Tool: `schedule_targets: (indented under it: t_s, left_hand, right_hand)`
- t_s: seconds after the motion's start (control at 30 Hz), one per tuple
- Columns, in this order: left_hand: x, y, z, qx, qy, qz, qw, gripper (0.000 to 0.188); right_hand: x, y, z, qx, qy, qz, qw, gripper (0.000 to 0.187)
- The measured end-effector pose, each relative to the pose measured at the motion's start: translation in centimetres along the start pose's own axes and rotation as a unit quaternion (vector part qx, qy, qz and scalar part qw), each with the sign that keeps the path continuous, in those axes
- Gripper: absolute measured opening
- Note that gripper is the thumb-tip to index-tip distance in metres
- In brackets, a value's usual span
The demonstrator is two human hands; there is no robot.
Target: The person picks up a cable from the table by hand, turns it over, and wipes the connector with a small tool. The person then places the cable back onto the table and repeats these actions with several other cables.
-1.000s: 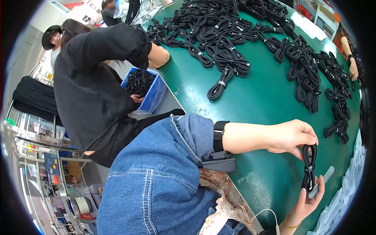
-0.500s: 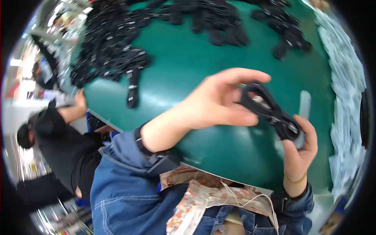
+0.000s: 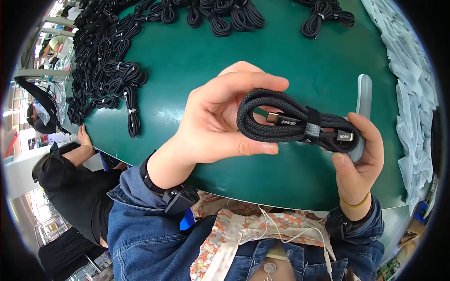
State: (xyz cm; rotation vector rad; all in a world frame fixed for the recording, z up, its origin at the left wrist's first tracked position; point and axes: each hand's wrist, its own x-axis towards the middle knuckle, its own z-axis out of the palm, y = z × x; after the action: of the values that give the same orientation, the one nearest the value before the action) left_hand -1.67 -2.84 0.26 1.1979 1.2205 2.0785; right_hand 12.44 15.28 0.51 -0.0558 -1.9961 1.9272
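Between my hands is a black braided USB-C charging cable (image 3: 274, 131), coiled into a long loop and bound at its middle by a black strap. Both metal plugs show on its near face. My left hand (image 3: 211, 117) cups the loop's left end, forefinger along the upper edge and thumb along the lower; its other fingers are partly hidden. At the opposite end, my right hand (image 3: 363, 159) pinches the coil between thumb and forefinger. A pale grey, round-ended strip (image 3: 364, 96) runs behind the coil and sticks up past the right hand's fingers.
Heaps of similar black coiled cables (image 3: 110, 70) cover the left and far side of the green table (image 3: 197, 70). One cable bundle (image 3: 132, 112) lies nearer. Light blue-grey pouches (image 3: 410, 122) line the right edge. A person in black (image 3: 70, 187) rests a hand on the left edge.
The coiled cable and my left hand have shifted left in view. The coil has turned flatter, so its plugs face up. The grey strip has stayed with my right hand.
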Motion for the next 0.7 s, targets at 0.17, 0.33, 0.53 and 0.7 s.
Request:
schedule_targets:
  t_s: [0.17, 0.33, 0.53, 0.7]
  left_hand:
    - [-0.20, 0.09, 0.17, -0.011, 0.012, -0.003, 1.000, 0.059]
    - [-0.34, 0.17, 0.28, -0.048, 0.047, -0.040, 0.997, 0.059]
    - [-0.43, -0.06, 0.21, -0.045, 0.041, -0.034, 0.998, 0.060]
    - [-0.13, -0.21, 0.44, -0.055, 0.041, -0.032, 0.997, 0.059]
  right_hand:
    - [0.04, 0.17, -0.04, -0.022, -0.014, 0.020, 0.999, 0.048]
    - [0.07, 0.04, 0.10, -0.010, -0.013, 0.051, 0.999, 0.047]
    - [-0.02, 0.23, 0.08, -0.025, -0.009, 0.036, 0.999, 0.047]
    - [0.03, 0.03, -0.11, -0.025, 0.004, 0.031, 0.999, 0.047]
